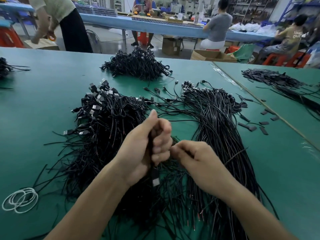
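The left grip, thumb up, is fisted round a black USB cable above the cable heaps on the green table, the right grip curled against it, its pinch hidden, with people seated at a blue table beyond.

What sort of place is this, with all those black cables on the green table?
Probably a cable-assembly factory floor: heaps of black cables cover the green table, the left hand grips one USB cable, and workers sit along a long blue bench behind.
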The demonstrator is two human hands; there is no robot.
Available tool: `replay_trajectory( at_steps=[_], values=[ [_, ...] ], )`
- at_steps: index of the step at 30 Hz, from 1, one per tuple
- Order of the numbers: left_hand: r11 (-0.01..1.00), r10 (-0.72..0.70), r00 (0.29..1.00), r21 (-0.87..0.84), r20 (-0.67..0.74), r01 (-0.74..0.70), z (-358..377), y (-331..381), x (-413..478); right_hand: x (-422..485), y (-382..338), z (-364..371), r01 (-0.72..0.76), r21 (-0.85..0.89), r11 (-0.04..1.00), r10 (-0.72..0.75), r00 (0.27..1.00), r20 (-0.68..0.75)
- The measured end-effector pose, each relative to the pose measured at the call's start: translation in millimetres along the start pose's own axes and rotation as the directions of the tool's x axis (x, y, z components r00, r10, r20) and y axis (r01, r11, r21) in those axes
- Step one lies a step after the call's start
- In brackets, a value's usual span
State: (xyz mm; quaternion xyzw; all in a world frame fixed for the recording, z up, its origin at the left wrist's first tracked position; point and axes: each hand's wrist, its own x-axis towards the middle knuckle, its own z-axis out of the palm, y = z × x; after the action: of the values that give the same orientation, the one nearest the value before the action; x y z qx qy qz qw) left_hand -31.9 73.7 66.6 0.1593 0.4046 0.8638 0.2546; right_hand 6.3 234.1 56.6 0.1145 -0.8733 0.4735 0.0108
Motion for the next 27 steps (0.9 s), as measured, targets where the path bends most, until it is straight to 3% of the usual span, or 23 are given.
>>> replay_trajectory(
  at_steps=[3,5,8,10,11,14,17,20,23,25,27],
  values=[
    [0.989,0.149,0.977,0.028,-0.151,-0.147,-6.4,-8.6,6.3,-4.3,-3.0,4.1,0.027,-0.13,0.991,-0.01,0.992,0.127],
    [0.94,0.293,0.937,0.234,-0.187,-0.248,-13.9,-14.8,9.3,-7.2,-6.7,2.6,0.032,-0.158,0.987,-0.001,0.981,0.196],
    [0.713,0.464,0.87,0.654,-0.169,-0.253,-18.6,-21.1,10.5,-8.2,-14.4,-3.0,0.068,-0.2,0.978,-0.024,0.976,0.214],
    [0.57,0.418,0.903,0.803,-0.1,-0.175,-17.8,-24.3,8.7,-5.0,-19.2,-10.2,0.105,-0.212,0.972,-0.078,0.988,0.131],
    [0.551,0.349,0.933,0.824,-0.088,-0.129,-15.6,-24.5,7.0,-2.9,-20.8,-15.5,0.119,-0.218,0.969,-0.107,0.992,0.069],
    [0.636,0.119,0.989,0.772,-0.086,-0.01,-8.3,-20.1,0.7,3.5,-22.9,-31.4,0.184,-0.157,0.97,-0.198,0.977,-0.077],
    [0.712,-0.082,0.997,0.7,-0.01,0.065,-2.2,-14.5,-4.7,9.0,-19.0,-34.0,0.212,0.007,0.977,-0.207,0.963,-0.174],
    [0.892,-0.193,0.976,0.432,0.104,0.131,1.6,-3.5,-8.6,11.7,-10.6,-22.2,0.168,0.137,0.976,-0.14,0.971,-0.196],
    [0.993,-0.098,0.977,0.09,0.187,0.082,-0.6,6.7,-9.3,8.1,-5.2,-11.2,0.076,0.128,0.989,-0.056,0.986,-0.156],
    [0.998,0.0,0.993,-0.061,0.12,0.008,-0.8,7.9,-7.3,3.4,-4.3,-8.1,0.007,0.07,0.998,-0.003,0.999,-0.053],
    [0.992,0.083,0.996,-0.099,-0.018,-0.084,-1.5,3.6,-2.8,-1.5,-4.8,-6.8,-0.008,-0.05,0.999,0.011,0.997,0.078]
  ],
)
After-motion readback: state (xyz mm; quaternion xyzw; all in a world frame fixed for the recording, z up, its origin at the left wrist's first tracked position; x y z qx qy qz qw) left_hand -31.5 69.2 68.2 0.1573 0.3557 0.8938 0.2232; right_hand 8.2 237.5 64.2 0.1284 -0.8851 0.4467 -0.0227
